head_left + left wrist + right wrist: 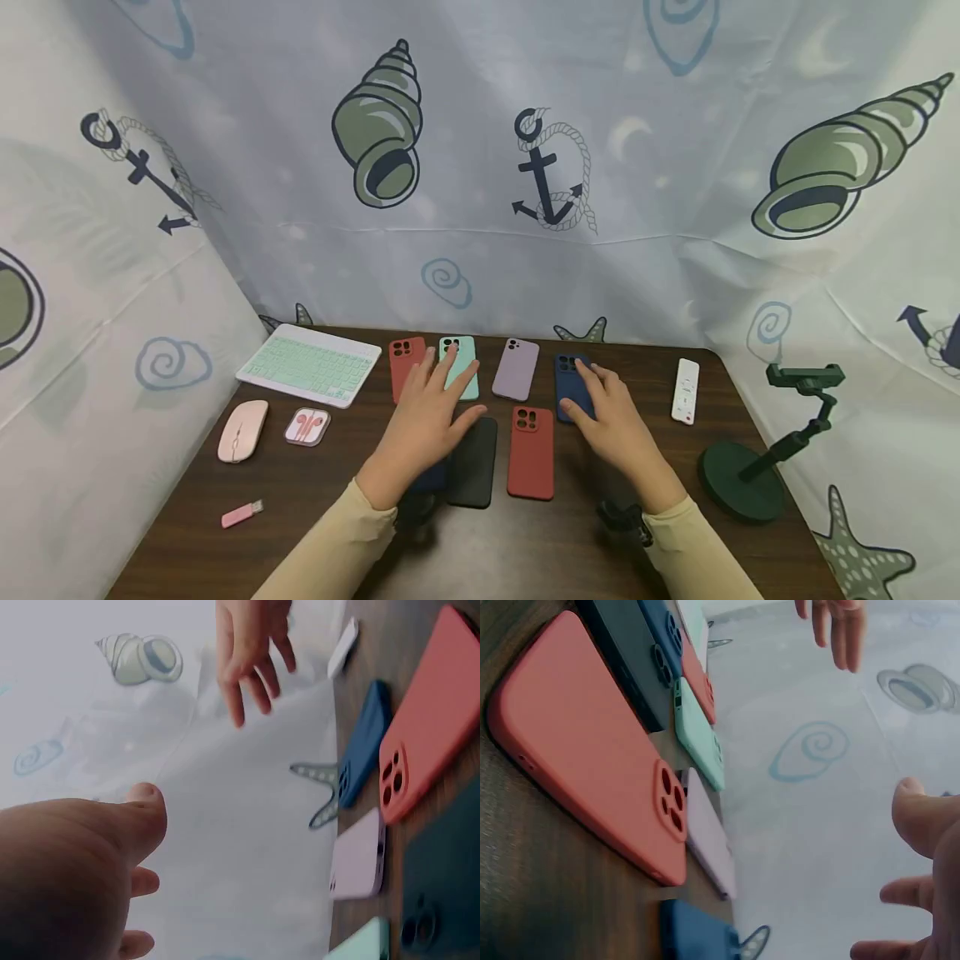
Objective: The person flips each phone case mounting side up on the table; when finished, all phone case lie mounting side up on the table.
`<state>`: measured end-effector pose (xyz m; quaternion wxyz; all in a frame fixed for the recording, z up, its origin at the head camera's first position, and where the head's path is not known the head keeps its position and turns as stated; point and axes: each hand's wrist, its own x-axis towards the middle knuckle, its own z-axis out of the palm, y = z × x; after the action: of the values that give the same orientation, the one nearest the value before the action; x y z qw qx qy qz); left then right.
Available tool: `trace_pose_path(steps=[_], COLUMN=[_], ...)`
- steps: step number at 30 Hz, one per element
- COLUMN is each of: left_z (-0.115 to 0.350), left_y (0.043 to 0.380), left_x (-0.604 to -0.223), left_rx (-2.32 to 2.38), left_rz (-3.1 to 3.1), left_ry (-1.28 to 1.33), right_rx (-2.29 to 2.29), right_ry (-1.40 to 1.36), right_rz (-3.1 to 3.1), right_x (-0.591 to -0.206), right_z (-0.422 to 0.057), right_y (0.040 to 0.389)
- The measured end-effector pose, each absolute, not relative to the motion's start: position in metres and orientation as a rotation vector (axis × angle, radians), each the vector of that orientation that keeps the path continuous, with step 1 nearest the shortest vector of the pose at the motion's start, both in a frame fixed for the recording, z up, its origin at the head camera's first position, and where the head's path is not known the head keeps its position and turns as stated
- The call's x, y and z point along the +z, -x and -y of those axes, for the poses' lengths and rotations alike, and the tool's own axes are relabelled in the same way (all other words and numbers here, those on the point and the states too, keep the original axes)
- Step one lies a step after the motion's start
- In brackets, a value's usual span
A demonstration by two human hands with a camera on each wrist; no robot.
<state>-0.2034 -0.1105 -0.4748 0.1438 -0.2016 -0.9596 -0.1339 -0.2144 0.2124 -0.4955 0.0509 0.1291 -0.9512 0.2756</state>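
My left hand hovers over the table with fingers spread, holding nothing. In the head view it overlaps a mint phone case, a red one and a dark blue one, mostly hidden. A black phone case lies beside that one. My right hand, fingers extended and apart, is over a blue phone case, and both wrist views show it raised off the cases. Between the hands lie a lilac phone case and a nearer red case, camera cutouts facing up.
At left are a white keyboard with mint keys, a pink mouse, boxed earphones and a pink USB stick. A white remote and a dark green stand occupy the right. A patterned curtain hangs behind the table.
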Motion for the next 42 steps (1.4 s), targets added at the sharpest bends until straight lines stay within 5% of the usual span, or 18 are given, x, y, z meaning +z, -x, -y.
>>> trace_pose_path(steps=[18,29,42], left_z=[0.005,-0.029,-0.054], left_y=[0.224,0.253,0.268], left_x=[-0.497,-0.527,-0.552], left_rx=[-0.488,-0.709,-0.507], left_rz=[2.913,2.994,3.049], left_ry=[0.806,0.768,0.736], right_rx=[1.396,1.645,1.673], right_ry=[-0.050,-0.146,0.124], right_rz=[2.814,2.733,2.752], right_x=[-0.541,-0.580,-0.586], right_z=[-0.234,-0.256,-0.254], right_y=[0.235,0.248,0.247])
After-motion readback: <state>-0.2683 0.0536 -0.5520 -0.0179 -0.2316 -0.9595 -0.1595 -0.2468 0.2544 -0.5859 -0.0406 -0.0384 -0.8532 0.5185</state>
